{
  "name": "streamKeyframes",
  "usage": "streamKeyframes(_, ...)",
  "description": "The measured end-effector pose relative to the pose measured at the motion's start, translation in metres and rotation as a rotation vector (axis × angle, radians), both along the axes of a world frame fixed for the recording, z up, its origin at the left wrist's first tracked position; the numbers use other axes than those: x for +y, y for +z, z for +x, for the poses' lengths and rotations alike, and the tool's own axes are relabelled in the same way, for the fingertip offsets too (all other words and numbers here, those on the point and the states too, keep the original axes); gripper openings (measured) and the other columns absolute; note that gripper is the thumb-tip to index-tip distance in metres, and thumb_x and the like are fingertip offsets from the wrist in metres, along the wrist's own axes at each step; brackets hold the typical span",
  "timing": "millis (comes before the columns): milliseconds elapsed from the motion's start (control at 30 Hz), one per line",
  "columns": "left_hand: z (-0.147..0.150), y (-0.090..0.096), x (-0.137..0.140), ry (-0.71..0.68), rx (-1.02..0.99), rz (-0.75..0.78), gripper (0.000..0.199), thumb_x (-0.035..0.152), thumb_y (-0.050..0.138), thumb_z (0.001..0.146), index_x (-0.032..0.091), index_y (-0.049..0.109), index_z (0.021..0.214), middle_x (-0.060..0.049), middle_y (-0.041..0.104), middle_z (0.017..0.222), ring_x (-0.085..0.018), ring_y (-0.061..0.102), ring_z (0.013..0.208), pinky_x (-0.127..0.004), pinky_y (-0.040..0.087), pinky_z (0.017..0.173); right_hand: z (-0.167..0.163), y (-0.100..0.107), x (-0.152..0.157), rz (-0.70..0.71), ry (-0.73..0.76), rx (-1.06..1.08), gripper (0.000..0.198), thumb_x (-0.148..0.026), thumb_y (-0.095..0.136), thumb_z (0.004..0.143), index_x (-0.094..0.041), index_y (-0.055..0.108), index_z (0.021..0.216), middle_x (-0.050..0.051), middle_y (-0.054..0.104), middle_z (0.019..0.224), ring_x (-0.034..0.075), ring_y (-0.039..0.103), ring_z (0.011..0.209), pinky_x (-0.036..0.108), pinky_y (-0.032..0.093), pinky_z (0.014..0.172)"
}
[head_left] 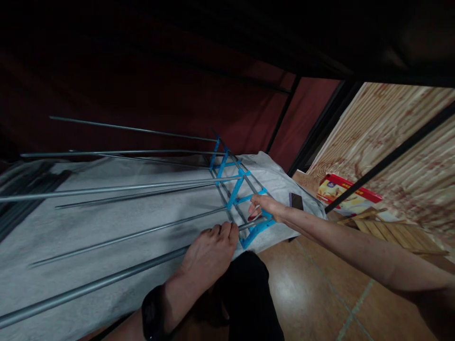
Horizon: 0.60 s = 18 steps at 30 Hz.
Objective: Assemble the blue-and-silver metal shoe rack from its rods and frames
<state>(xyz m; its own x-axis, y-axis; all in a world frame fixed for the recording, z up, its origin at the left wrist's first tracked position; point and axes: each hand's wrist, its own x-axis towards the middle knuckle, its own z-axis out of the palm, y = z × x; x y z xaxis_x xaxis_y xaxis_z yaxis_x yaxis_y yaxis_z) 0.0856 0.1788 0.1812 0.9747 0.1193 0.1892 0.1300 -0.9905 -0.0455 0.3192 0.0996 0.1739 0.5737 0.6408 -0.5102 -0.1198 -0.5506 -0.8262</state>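
While the left hand [213,246] grips the long, grey, round metal tube [88,287] running left from the blue-jointed metal frame [235,191], the right hand [265,207] curls at the frame's near corner, its hold uncertain. Misaligned force could dislodge the tube or twist the frame, unsettling the thin grey rods [128,237] left of it.

Lanes between metal tubes [94,286], blocked rightward
From my station I see hand-room over the grey sheet [124,217] between the fanned tubes; blue connectors [235,191] crowd their right end, and a slanting black pole [391,158] cuts across farther right.
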Motion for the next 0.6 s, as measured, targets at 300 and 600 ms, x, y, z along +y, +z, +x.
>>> streamKeyframes(300,0.021,-0.003,0.001,-0.03,0.026,-0.012,0.032,0.006,0.042,0.089,0.016,0.056,0.115,-0.008,0.063,0.094,-0.021,0.066,0.077,-0.031,0.05,0.065,0.006,0.01,-0.007,-0.049,-0.067,0.135,0.023,-0.029,0.045,0.085,-0.015,0.06,0.076,0.015,0.071,0.074,0.02,0.062,0.053,0.027,0.048,0.044)
streamKeyframes(600,0.026,0.009,-0.001,-0.002,0.101,-0.085,0.031,0.005,0.041,0.087,0.016,0.056,0.111,-0.009,0.065,0.092,-0.019,0.067,0.079,-0.028,0.049,0.068,0.008,0.009,-0.011,-0.041,-0.068,0.139,0.024,-0.032,0.047,0.084,-0.015,0.062,0.08,0.015,0.071,0.079,0.021,0.064,0.057,0.03,0.051,0.049)
